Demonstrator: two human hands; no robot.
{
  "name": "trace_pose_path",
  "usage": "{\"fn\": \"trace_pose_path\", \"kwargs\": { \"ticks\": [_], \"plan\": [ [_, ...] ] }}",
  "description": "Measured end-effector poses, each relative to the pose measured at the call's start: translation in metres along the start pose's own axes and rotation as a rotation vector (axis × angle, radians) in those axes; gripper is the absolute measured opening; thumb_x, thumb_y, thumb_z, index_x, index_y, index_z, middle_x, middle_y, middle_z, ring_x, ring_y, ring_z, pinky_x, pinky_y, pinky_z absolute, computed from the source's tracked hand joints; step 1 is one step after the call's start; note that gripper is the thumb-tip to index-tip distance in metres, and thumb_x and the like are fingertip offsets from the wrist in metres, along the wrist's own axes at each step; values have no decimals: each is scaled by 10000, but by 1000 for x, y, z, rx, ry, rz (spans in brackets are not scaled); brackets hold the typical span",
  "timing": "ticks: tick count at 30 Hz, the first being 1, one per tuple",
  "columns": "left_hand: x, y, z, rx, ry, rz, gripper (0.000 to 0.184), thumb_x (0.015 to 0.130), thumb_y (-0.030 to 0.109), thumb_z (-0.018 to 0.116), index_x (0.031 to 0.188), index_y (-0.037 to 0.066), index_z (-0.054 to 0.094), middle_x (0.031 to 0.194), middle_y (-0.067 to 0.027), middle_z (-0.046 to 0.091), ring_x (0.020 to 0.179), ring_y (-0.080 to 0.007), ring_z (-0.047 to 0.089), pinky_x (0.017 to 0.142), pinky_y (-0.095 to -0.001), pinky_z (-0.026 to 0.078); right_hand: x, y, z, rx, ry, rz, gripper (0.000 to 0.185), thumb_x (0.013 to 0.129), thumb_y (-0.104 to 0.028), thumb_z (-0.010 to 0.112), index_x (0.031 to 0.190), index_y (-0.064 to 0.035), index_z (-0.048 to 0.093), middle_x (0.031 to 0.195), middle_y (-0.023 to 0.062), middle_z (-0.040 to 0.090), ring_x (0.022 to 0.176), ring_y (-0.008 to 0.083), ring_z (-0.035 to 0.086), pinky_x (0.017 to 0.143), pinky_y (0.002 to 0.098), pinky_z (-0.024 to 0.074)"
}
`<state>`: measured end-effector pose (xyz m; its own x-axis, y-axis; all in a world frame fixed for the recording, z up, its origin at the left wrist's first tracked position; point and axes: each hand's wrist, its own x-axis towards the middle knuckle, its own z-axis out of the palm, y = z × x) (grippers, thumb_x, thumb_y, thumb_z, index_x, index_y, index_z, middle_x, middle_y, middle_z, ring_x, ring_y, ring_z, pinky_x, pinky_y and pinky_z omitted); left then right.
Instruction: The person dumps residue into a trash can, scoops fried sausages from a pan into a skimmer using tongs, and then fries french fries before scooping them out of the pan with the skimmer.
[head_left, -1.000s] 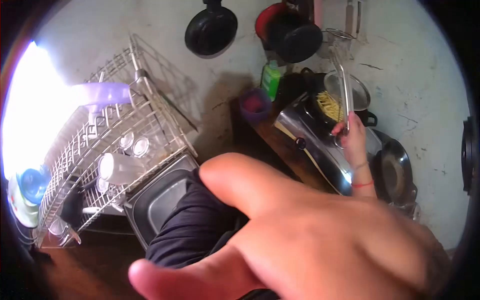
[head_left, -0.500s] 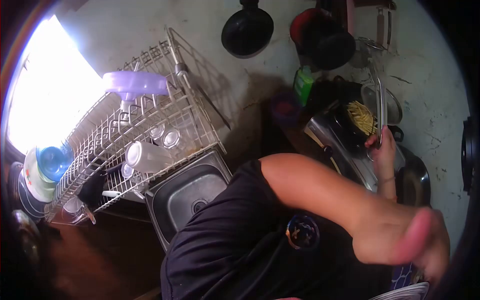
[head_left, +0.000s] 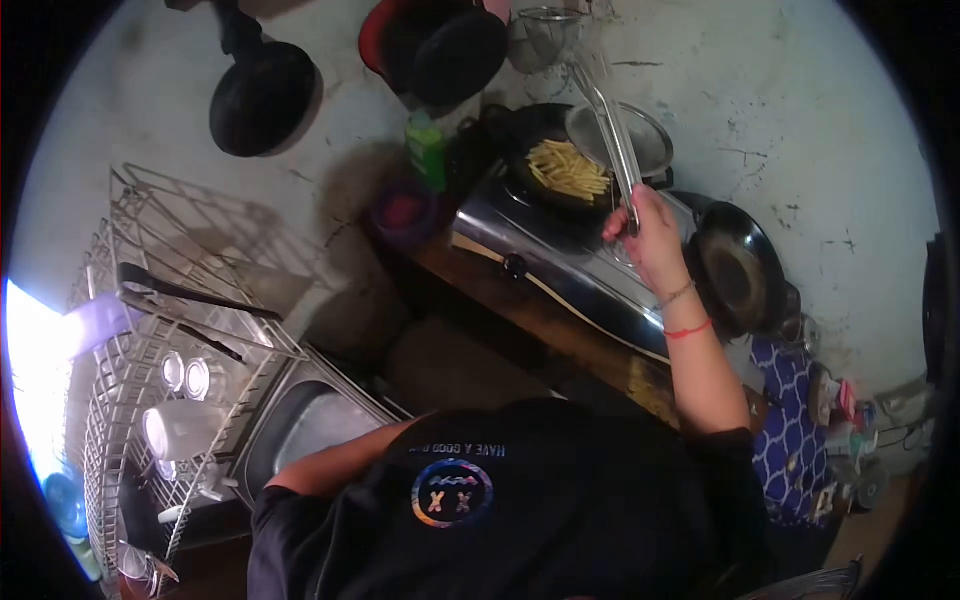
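Observation:
My right hand (head_left: 655,240) is closed around a pair of long metal tongs (head_left: 612,130), which slant up and away over the stove. Beyond that hand, pale strips like french fries (head_left: 567,170) lie in a black frying pan (head_left: 535,118) on a silver gas stove (head_left: 500,215). Behind the tongs, a round metal-rimmed lid or strainer (head_left: 645,140) is partly covered. My left forearm (head_left: 340,460) bends in front of the sink, and the hand itself is hidden behind my black shirt.
An empty dark wok (head_left: 740,270) sits right of the stove. A green bottle (head_left: 426,150) stands left of it. Pans (head_left: 262,100) and a wire strainer (head_left: 548,40) hang on the wall. At left are a dish rack (head_left: 110,400) with cups and a metal sink (head_left: 325,415).
My view has turned right toward the stove. My left hand, blurred close to the camera before, has dropped out of sight behind my shirt. My right hand keeps its hold on the tongs.

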<state>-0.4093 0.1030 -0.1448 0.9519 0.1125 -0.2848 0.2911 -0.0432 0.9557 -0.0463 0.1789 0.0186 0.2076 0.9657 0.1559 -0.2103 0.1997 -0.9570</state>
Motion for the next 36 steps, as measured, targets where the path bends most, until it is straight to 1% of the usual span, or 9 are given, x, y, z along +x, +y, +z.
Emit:
{"fn": "trace_pose_path", "kwargs": {
  "ticks": [3,6,8,10,13,18,28,34,36],
  "plan": [
    [-14,-52,15,-166,-18,131,352,886,271,577,1055,-37,586,997,-80,623,824,-158,557,722,-289,472,-1,5,5,-6,5,10,234,948,-278,453,927,-54,518,617,77,544,548,152,523,535,243,433],
    [-19,58,-6,-353,273,-3,320,899,307,543,835,2,612,792,-33,623,644,-135,498,599,-287,440,-3,7,9,-26,2,37,242,946,-265,457,897,-35,515,615,84,532,557,167,521,553,269,444],
    [0,49,-34,243,128,-395,353,896,348,515,785,28,615,712,-31,611,590,-157,505,564,-322,441,-4,8,11,-46,5,53,254,943,-252,460,868,-15,511,612,90,520,567,181,520,572,294,454],
    [39,38,-56,440,513,-94,399,914,347,476,808,-11,616,689,-118,612,570,-229,526,567,-366,429,-5,8,14,-49,4,55,254,943,-254,459,868,-18,512,612,90,522,567,182,521,572,295,455],
    [107,39,-107,563,892,-169,455,884,412,482,770,-9,609,675,-168,591,607,-339,553,593,-420,432,-3,8,19,-56,-19,37,254,943,-261,457,868,-25,514,613,91,526,567,186,523,573,296,455],
    [161,37,-123,692,870,-380,480,865,426,446,761,-12,610,726,-184,628,647,-389,582,582,-444,454,0,11,14,-110,1,75,274,948,-288,452,873,-34,520,622,92,532,575,192,531,573,296,456],
    [167,23,-122,734,1044,-332,455,861,414,458,759,3,626,690,-163,628,619,-356,598,560,-435,465,4,-7,5,-57,58,-11,308,949,-320,432,877,-34,521,617,82,548,552,180,538,496,236,414],
    [155,48,-121,894,961,-386,385,866,362,464,801,22,633,749,-161,643,634,-339,604,586,-384,477,1,-4,7,-64,74,15,304,951,-321,430,866,-43,518,617,83,550,552,182,541,499,252,426],
    [154,59,-119,582,1000,-238,375,883,359,451,804,33,619,724,-131,621,626,-298,583,594,-355,460,-1,3,9,-62,75,26,292,953,-313,429,869,-47,516,616,84,550,548,183,539,500,258,431]
  ]
}}
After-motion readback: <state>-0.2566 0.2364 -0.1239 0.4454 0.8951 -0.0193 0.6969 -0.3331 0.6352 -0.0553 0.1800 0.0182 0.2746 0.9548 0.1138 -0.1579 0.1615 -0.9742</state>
